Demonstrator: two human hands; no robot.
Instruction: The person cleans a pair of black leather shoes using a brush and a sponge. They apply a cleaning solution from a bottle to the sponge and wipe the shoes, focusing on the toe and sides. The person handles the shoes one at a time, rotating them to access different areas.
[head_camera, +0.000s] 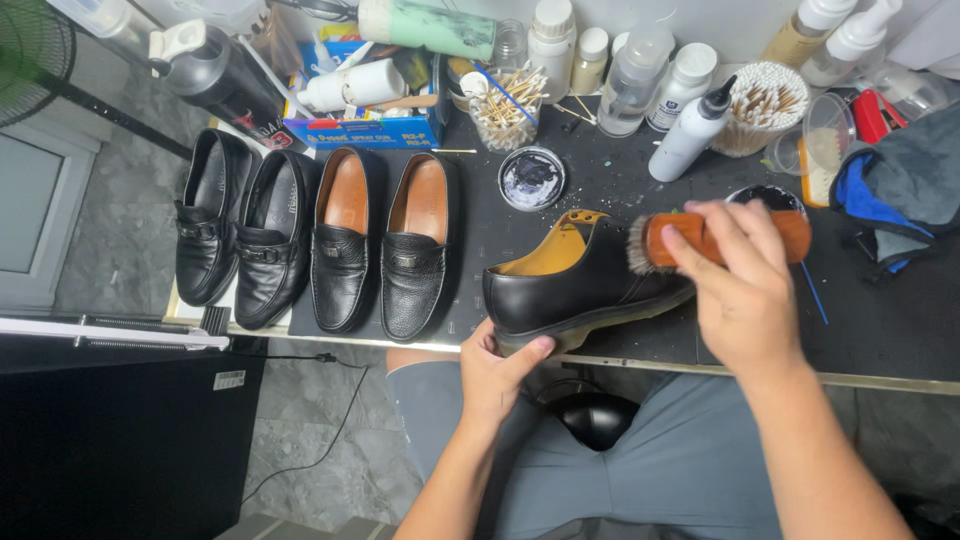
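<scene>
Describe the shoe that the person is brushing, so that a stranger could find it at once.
On the black work mat, right of the four black loafers, one black leather shoe lies near the front edge. The left hand steadies its heel while the right hand holds a wooden brush on it. Only it has a yellow lining.

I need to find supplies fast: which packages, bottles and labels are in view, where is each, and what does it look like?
Blue box: back of table, behind the loafers; rectangular, with a white strip.
White bottle: right of centre, leaning; black nozzle.
Clear bottle: back centre; see-through, white label.
Open tin: mid-table; round, dark polish inside.
Black spray bottle: back left; white trigger.
Small label: on the black panel, lower left; white rectangle.
</scene>
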